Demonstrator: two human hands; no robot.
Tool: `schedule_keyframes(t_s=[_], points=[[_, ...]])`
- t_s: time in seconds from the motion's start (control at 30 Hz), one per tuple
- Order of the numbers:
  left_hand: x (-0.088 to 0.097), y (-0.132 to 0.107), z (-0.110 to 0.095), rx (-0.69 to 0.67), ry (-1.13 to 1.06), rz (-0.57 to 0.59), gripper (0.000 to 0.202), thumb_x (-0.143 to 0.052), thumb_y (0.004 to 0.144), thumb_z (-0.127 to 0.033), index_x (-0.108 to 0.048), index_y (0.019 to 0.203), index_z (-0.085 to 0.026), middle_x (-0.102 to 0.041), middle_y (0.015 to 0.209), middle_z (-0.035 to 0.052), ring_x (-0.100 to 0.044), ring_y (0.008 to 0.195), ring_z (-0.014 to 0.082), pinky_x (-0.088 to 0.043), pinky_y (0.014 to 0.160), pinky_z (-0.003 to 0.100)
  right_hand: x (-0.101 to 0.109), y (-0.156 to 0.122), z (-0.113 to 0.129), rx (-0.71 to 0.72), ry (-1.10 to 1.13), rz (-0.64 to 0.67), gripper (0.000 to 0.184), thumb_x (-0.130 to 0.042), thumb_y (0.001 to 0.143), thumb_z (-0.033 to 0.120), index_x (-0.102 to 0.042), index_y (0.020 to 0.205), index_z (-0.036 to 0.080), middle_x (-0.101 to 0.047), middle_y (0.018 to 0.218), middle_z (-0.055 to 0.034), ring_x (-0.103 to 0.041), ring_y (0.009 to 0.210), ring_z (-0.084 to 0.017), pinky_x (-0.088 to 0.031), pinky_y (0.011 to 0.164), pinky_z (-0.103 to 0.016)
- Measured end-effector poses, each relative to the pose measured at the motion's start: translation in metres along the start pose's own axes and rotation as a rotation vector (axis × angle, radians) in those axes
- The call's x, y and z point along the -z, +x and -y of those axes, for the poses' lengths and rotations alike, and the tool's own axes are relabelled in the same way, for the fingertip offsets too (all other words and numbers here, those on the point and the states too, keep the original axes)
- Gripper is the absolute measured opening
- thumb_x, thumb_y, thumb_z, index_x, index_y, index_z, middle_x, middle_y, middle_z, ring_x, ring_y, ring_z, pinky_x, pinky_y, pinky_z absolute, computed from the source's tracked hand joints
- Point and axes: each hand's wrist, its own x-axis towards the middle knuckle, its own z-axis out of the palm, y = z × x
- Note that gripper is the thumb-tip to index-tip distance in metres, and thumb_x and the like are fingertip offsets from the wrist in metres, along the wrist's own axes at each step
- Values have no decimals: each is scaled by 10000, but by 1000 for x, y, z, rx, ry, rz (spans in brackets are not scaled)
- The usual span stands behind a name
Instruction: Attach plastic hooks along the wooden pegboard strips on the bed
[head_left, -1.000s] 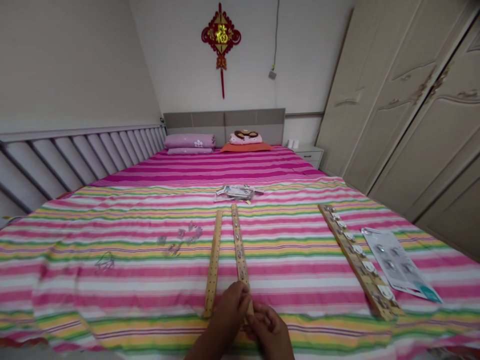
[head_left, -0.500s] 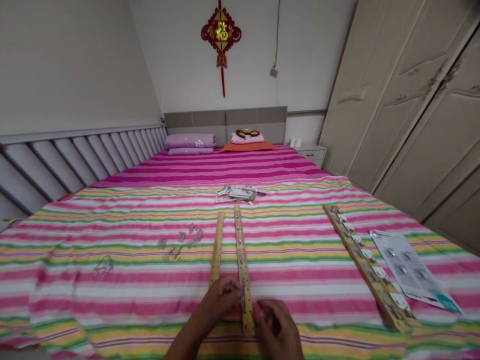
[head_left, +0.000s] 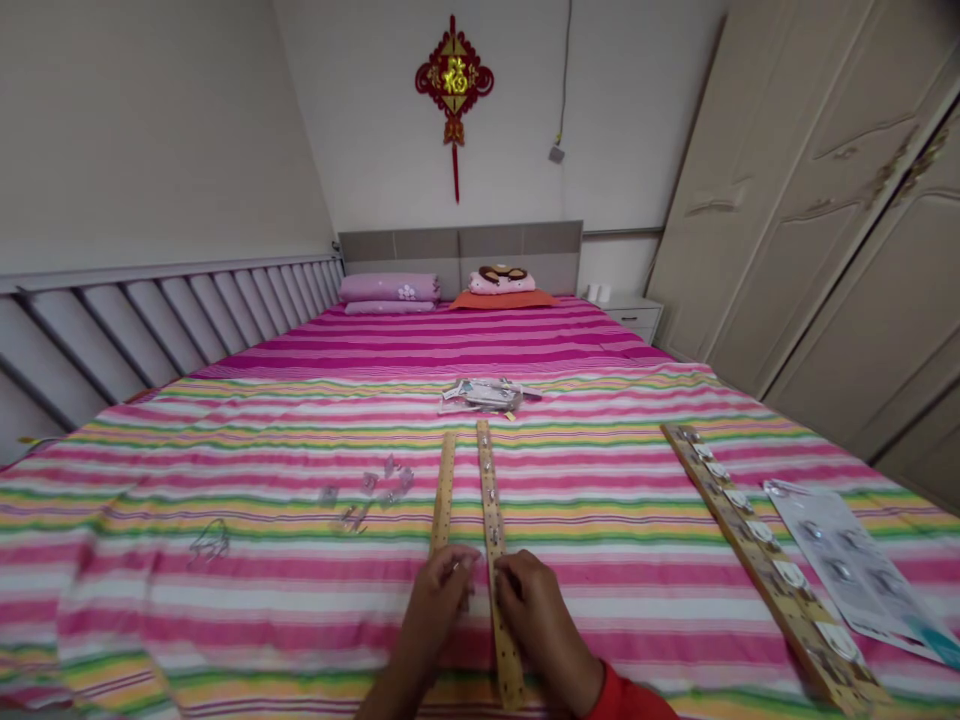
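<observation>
My left hand [head_left: 444,588] is closed in a pinch between two perforated wooden strips; whatever its fingertips hold is too small to name. It covers the near part of the left strip [head_left: 443,490]. Opposite it, my right hand [head_left: 534,603] has its fingers curled together at the middle of the right strip [head_left: 508,668], touching its right edge. Anything between those fingers is hidden. Several small shiny metal pieces [head_left: 491,494] sit in a row along the far half of that strip. The near end shows bare holes.
Small clear plastic pieces [head_left: 369,482] lie loose at left, with a thin clear tangle [head_left: 210,540] farther left. Plastic packets [head_left: 484,395] lie beyond the strips. At right are a wooden board [head_left: 750,555] with white and metal pieces and a blister pack [head_left: 847,560], all on a striped sheet.
My right hand has moved forward along the right strip, and its red sleeve now shows. My left hand has drawn slightly away from the strip. The whole view has shifted slightly.
</observation>
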Motion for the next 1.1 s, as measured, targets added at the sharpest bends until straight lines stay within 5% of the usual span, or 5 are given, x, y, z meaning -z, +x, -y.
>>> schedule_keyframes(t_s=[0.13, 0.27, 0.77, 0.97, 1.1], points=[[-20, -3, 24, -285, 396, -164, 294, -667, 582, -254, -567, 846, -172, -527, 743, 5, -513, 680, 160, -447, 657, 299, 1, 11, -15, -269, 383, 66, 146, -487, 694, 241, -621, 688, 184, -603, 557, -5, -565, 534, -166, -426, 541, -283], [-33, -5, 32, -371, 586, -79, 402, -674, 506, -144, -541, 883, -189, -552, 884, 35, -530, 856, 224, -454, 799, 382, -4, 19, -31, -501, 640, 149, 216, -565, 615, 360, -594, 724, 176, -535, 419, 56, -494, 378, -134, -378, 421, -253], [-25, -3, 80, -462, 713, -144, 386, -567, 718, -228, -540, 1102, -204, -612, 1024, 89, -574, 972, 244, -476, 824, 367, -9, 35, -37, -511, 798, 215, 184, -618, 582, 304, -578, 688, 160, -540, 493, 72, -405, 341, -44, -266, 386, -198], [-27, -5, 76, -480, 750, -199, 258, -532, 776, -256, -560, 1027, -202, -627, 1002, 89, -589, 981, 237, -475, 835, 356, -8, 32, -31, -516, 833, 298, 247, -722, 570, 299, -603, 736, 159, -584, 519, 48, -466, 380, -69, -295, 402, -201], [-31, -8, 66, -410, 730, -196, 180, -508, 800, -248, -571, 959, -193, -637, 925, 72, -607, 918, 226, -479, 820, 364, -17, 16, -26, -451, 930, 139, 314, -824, 508, 270, -615, 717, 165, -570, 553, 49, -483, 487, -79, -357, 491, -210]])
